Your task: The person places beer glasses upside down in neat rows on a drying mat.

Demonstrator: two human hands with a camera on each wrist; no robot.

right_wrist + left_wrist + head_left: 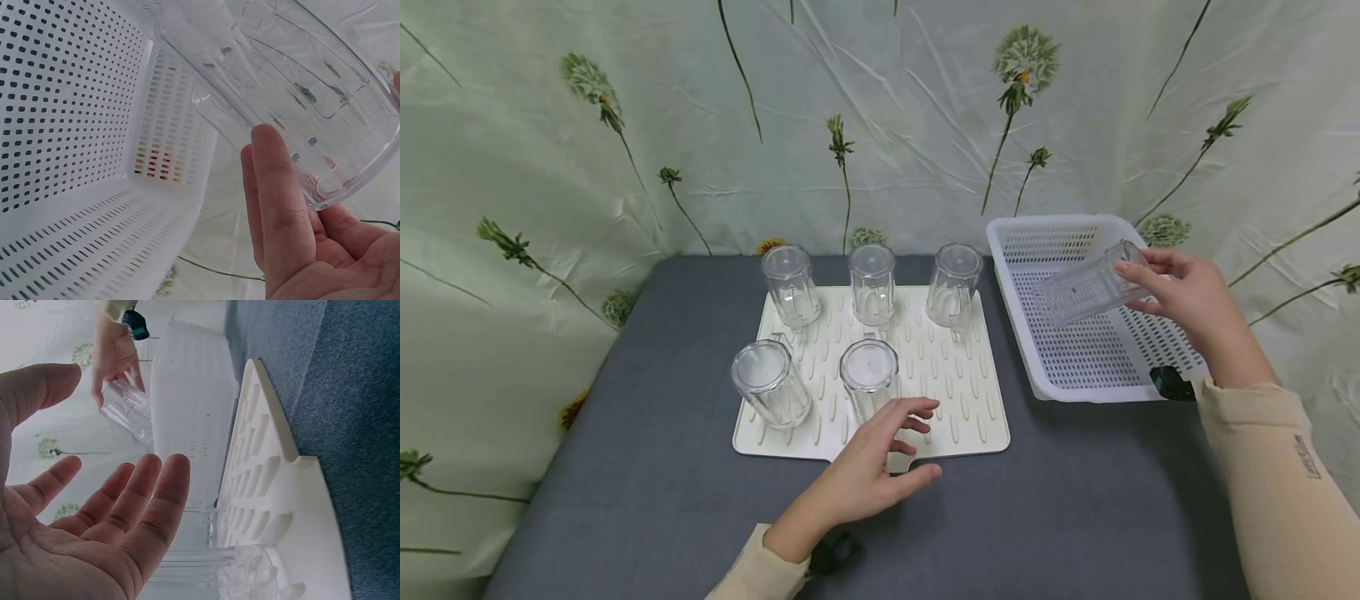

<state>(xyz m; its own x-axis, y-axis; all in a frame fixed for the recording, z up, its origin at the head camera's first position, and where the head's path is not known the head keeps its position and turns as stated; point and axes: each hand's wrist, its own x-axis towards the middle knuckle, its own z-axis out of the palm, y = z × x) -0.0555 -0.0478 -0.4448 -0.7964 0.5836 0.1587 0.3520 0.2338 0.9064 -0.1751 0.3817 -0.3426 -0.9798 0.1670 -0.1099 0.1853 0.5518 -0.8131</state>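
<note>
My right hand [1197, 302] grips a clear glass mug [1084, 287] by its base end. The mug is tilted over the white perforated basket [1093, 395], its mouth end pointing left and down. In the right wrist view, the mug's handle [209, 109] sticks out beside my fingers. Relaxed and holding nothing, my left hand [868, 471] hovers by the front edge of the white drying tray [958, 421]. Close behind it, a glass mug [869, 371] stands upside down, partly hidden by the hand.
More upside-down mugs are on the tray: one at front left [769, 379], and a back row with a left mug [790, 287], a middle mug [872, 283] and a right mug [953, 283]. A floral curtain [910, 125] hangs behind the grey table [647, 467].
</note>
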